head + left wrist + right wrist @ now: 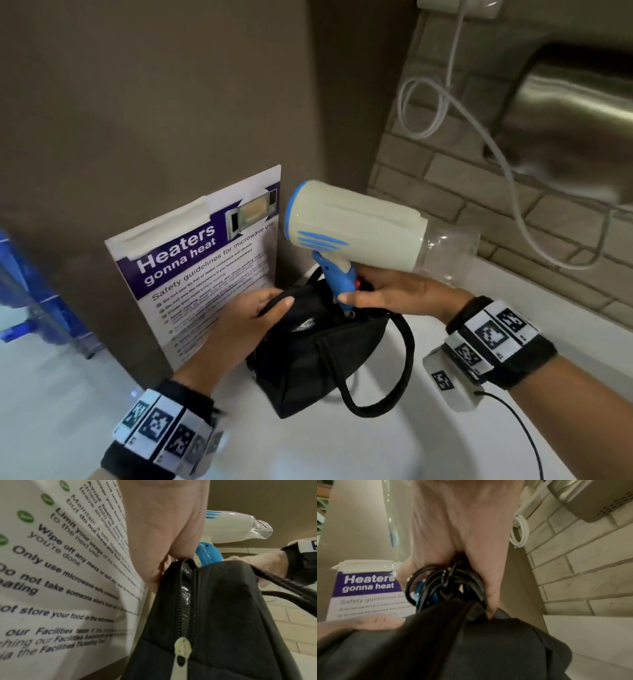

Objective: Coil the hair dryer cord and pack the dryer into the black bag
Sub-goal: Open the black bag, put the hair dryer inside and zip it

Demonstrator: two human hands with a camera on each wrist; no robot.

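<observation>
A cream hair dryer (356,233) with blue trim and a clear nozzle hovers over the black bag (318,353) on the white counter. My right hand (383,291) grips its blue handle (337,281) together with the coiled black cord (443,582), handle end down at the bag's opening. My left hand (246,315) holds the near-left rim of the bag's mouth, thumb over the edge. In the left wrist view the bag's zipper (184,615) stands unzipped, with its pull (182,649) low. The dryer body (228,527) is above the bag.
A laminated microwave safety poster (198,253) leans on the brown wall just left of the bag. A white cable (445,102) loops down the brick wall at right, beside a steel wall unit (575,113). The bag's strap (394,373) trails over the white counter (325,452).
</observation>
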